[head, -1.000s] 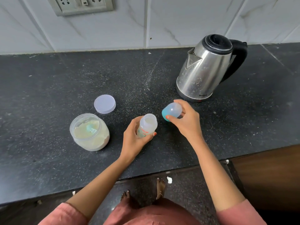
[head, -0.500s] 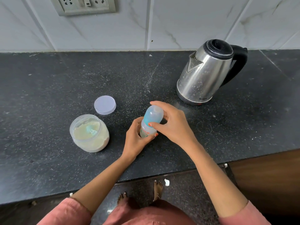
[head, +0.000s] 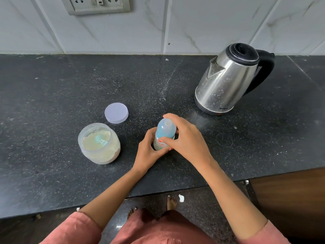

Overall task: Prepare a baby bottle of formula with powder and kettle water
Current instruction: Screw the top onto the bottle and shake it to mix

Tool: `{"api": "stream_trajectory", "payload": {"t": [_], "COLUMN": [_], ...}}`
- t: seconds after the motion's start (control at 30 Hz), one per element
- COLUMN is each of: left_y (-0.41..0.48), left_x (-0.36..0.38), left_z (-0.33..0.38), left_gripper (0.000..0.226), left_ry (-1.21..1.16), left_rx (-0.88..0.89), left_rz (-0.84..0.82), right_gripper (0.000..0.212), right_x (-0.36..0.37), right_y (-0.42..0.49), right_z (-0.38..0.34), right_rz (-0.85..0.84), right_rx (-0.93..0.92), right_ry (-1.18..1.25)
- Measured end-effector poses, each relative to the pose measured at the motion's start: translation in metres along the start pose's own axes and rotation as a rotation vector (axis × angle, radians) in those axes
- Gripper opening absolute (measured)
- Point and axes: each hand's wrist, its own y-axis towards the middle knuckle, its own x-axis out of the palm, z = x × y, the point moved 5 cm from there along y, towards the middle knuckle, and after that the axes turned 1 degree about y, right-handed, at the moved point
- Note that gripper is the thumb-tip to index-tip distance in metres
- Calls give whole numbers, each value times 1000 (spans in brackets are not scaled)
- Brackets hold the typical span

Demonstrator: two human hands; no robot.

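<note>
The kettle (head: 226, 83) is shiny metal. The desk (head: 52, 88) is dark speckled stone. The jar (head: 99, 143) is clear plastic.

counter (head: 52, 95): kettle (head: 226, 81), jar (head: 99, 143), lid (head: 116, 113), bottle (head: 161, 144).

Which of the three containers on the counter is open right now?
The powder jar: its lid lies apart on the counter. The kettle is lidded, and the bottle has its cap on.

Black speckled stone counter (head: 52, 95) backed by white marbled wall tiles (head: 202, 23); socket plate (head: 96, 5) mounted above.
</note>
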Motion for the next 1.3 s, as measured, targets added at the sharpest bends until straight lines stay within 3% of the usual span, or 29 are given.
{"api": "stream_trajectory", "payload": {"t": [0.17, 0.23, 0.33, 0.57, 0.7, 0.8, 1.07, 1.3], "left_y": [0, 0, 0, 1, 1, 1, 1, 1], "left_x": [0, 0, 0, 0, -1, -1, -1, 0], "left_z": [-1, -2, -2, -2, -2, -3, -1, -3], "left_gripper": [63, 63, 63, 61, 60, 61, 60, 62], "left_ry": [-11, -15, -9, 12, 13, 7, 35, 7], "left_rx": [-4, -9, -10, 5, 8, 1, 19, 5], "left_rz": [-6, -5, -8, -6, -7, -10, -4, -17], "right_gripper": [84, 82, 71, 58, 72, 70, 57, 72], "right_x": [4, 7, 8, 17, 24, 23, 26, 23], "right_y": [1, 2, 3, 5, 4, 3, 8, 7], "right_z": [17, 20, 24, 29, 35, 36, 33, 37], "right_rz": [-146, -161, -120, 76, -59, -163, 73, -172], "right_rx": [59, 44, 28, 46, 29, 9, 36, -28], "right_ry": [194, 281, 376, 324, 503, 578, 399, 566]}}
